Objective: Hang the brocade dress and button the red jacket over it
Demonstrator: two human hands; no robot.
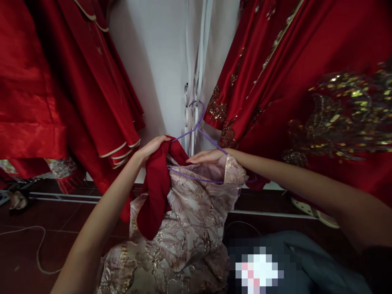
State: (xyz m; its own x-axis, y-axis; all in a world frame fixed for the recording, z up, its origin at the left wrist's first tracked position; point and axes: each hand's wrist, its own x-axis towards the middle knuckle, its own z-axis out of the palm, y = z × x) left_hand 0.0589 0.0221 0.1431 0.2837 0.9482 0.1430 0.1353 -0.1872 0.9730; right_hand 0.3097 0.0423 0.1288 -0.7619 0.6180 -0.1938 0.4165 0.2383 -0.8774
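A pale pink dress (196,200) with gold brocade hangs in front of me from a thin purple wire hanger (211,141). One shoulder of the dress sits over the hanger's right end. A plain red cloth strip (154,192) drapes over the hanger's left side and down the dress front. My left hand (154,146) is closed on the top of this strip, its thumb and fingers partly hidden. Inside the hanger, above the neckline, my right hand (210,155) lies with fingers stretched out, the tips at the strip's inner edge. The right wrist crosses behind the dress shoulder.
Red garments (101,81) hang at left, and more with gold sequins (346,110) at right. White straps (197,61) run down the wall between them. Below are a low metal rail (272,214), pale shoes (326,218), a cable (41,253) and a blurred patch (260,269).
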